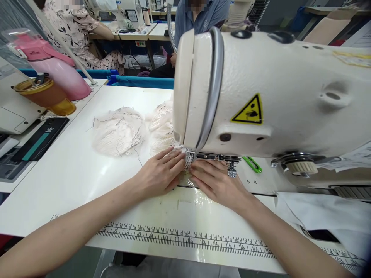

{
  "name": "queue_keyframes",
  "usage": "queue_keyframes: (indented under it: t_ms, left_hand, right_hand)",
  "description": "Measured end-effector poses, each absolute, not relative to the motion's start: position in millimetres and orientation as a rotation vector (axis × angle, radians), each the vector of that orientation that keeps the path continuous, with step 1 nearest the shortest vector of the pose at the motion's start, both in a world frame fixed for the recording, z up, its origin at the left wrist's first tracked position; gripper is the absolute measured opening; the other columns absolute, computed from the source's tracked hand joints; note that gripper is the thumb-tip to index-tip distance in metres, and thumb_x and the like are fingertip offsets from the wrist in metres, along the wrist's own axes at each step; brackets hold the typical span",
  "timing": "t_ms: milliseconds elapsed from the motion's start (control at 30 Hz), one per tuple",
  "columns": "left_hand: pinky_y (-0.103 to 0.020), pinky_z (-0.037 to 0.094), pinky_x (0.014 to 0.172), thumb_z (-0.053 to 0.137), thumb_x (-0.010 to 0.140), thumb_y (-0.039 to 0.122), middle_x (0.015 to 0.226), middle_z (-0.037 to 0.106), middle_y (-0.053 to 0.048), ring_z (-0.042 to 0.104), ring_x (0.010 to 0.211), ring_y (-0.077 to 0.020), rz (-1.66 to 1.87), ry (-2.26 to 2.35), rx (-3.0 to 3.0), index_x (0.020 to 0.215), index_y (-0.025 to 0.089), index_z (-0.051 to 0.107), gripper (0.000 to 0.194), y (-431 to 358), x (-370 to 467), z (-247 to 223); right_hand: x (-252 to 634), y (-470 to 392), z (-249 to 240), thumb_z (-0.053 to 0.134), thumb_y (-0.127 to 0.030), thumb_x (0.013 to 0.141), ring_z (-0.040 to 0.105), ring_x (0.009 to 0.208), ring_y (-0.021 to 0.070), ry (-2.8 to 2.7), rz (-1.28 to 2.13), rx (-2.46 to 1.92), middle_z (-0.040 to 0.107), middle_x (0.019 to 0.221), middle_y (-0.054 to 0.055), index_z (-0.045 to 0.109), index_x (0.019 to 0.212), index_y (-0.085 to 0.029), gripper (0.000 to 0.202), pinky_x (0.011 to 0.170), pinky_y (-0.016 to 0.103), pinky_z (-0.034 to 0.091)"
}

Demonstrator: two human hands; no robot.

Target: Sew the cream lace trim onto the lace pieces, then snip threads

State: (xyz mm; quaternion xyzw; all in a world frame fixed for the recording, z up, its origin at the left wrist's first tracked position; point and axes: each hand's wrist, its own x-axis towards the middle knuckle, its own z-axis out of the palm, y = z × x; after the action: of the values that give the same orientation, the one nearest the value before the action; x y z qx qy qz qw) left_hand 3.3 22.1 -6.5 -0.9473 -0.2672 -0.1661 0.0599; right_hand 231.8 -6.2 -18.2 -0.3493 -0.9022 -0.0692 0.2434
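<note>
Lace [189, 159] lay on the table [75, 173], under the near end of the sewing machine [269, 92], partly covered by both hands. Left hand [162, 172]: palm down at the lace's left edge, fingers straight and nearly together, tips on the fabric; thumb mostly hidden. Right hand [218, 179]: palm down at the right edge, below the machine's metal guide [214, 156], fingers slightly apart; whether any fingertip pinched cloth, could not tell.

Left of the machine, two sheer pale bunches with loose dark threads: one bunch [118, 131] in full view, the other [162, 127] partly behind the machine. Farther left: phone [42, 139], amber cup [48, 94], pink bottle [58, 69]. Under the machine's arm, a green tool [252, 164]. In front of the machine, a printed ruler [185, 239]; to its lower right, white cloth [327, 214]. Beyond the machine, two people, one in a patterned top [69, 31], one in a blue shirt [201, 23].
</note>
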Motion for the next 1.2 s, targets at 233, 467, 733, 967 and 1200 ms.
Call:
queue_keyframes:
  t_ms: [233,467,733,967,1200]
  left_hand:
    - [-0.045,0.045,0.105,0.042,0.092,0.023,0.125,0.064,-0.013,0.058,0.12,-0.0265,-0.475,-0.789,-2.824,0.124,0.009,0.057,0.038,20.9,2.7,-8.4]
    - [-0.047,0.043,0.106,0.044,0.092,0.024,0.126,0.063,-0.014,0.056,0.122,-0.0286,-0.451,-0.754,-2.816,0.126,0.009,0.058,0.04,21.5,2.3,-8.8]
    - [-0.049,0.042,0.106,0.044,0.091,0.024,0.126,0.063,-0.013,0.056,0.122,-0.0292,-0.424,-0.758,-2.827,0.129,0.011,0.056,0.042,22.5,3.3,-9.0]
    - [-0.05,0.037,0.109,0.041,0.094,0.028,0.127,0.062,-0.015,0.054,0.124,-0.0295,-0.386,-0.8,-2.829,0.131,0.01,0.054,0.043,24.8,3.8,-8.7]
    - [-0.045,0.039,0.108,0.042,0.094,0.026,0.13,0.059,-0.014,0.057,0.12,-0.0269,-0.384,-0.789,-2.812,0.129,0.009,0.056,0.04,24.3,4.6,-6.0]
  right_hand:
    - [233.9,-6.9,-20.3,0.054,-0.027,0.094,0.065,0.081,0.0136,-2.42,-0.244,-1.028,0.07,0.113,0.003,0.069,0.106,-0.019,0.021,0.076,0.03,0.048]
    - [237.5,-5.8,-27.7,0.055,-0.034,0.093,0.066,0.081,0.0166,-2.353,-0.248,-1.155,0.071,0.113,0.0,0.07,0.109,-0.027,0.023,0.086,0.037,0.047]
    - [240.4,1.9,-32.1,0.059,-0.031,0.09,0.066,0.095,0.0197,-2.314,-0.195,-1.13,0.072,0.103,0.006,0.07,0.11,-0.028,0.023,0.089,0.036,0.048]
    - [240.6,4.2,-34.0,0.061,-0.033,0.089,0.067,0.093,0.0199,-2.293,-0.122,-1.189,0.073,0.103,0.005,0.069,0.113,-0.031,0.025,0.085,0.036,0.053]
    - [241.5,7.3,-29.8,0.056,-0.03,0.091,0.067,0.091,0.0198,-2.326,-0.065,-1.153,0.073,0.105,0.004,0.069,0.11,-0.031,0.023,0.08,0.038,0.055]
